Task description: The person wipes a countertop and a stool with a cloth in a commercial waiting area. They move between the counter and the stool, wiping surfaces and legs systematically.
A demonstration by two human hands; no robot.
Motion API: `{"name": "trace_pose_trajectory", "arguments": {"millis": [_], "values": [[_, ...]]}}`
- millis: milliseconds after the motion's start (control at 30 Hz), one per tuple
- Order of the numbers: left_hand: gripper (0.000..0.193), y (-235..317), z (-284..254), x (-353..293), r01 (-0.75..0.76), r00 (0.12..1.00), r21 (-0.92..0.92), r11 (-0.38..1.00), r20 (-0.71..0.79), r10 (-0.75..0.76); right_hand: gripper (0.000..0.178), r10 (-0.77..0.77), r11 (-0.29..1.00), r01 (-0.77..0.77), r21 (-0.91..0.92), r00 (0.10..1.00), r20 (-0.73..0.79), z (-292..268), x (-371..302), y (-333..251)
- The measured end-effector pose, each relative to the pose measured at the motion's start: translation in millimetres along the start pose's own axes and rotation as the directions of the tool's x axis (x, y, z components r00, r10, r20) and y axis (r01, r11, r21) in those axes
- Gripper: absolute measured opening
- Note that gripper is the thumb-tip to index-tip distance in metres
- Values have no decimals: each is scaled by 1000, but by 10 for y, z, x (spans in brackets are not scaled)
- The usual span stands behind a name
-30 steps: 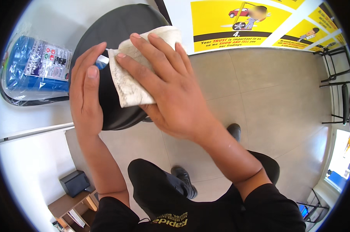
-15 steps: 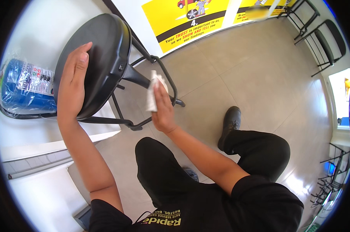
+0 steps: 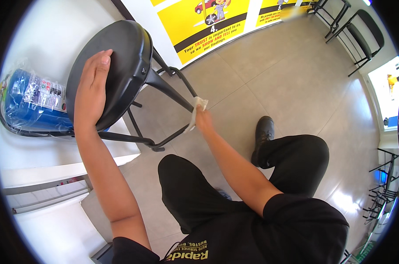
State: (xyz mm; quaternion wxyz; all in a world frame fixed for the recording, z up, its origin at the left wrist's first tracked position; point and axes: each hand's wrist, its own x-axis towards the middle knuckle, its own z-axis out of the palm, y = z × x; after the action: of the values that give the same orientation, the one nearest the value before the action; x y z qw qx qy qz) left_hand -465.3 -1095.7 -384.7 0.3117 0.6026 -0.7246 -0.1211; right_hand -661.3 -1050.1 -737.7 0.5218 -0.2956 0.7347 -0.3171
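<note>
Head view: black round-seated stool [image 3: 131, 81] tipped over, left of the right-hand grip. Left hand [image 3: 90, 90] flat on the seat [image 3: 116, 48], grasping nothing. Right hand [image 3: 204, 119] closed on white cloth [image 3: 201, 103]. Change: cloth off seat, now at the leg's [image 3: 169, 90] lower end; wiping apparently there. Stool's long axis runs seat to feet, legs pointing gripward.

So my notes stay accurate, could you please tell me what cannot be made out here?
Head view:
Stool leg, lower end: hidden by the cloth and right hand.
Seat under the left hand: covered by it.
Left shoe: mostly behind a trouser leg.
Blue bundle, right end: behind the seat.
Yellow poster, top: partly cut off by upper edge.
</note>
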Motion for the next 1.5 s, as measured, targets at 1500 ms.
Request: {"name": "trace_pose_trajectory", "arguments": {"millis": [1500], "values": [[55, -66, 62, 13, 6, 998, 13, 1000, -63, -5, 57, -674, 512, 759, -403, 645, 360, -690, -812, -2234]]}}
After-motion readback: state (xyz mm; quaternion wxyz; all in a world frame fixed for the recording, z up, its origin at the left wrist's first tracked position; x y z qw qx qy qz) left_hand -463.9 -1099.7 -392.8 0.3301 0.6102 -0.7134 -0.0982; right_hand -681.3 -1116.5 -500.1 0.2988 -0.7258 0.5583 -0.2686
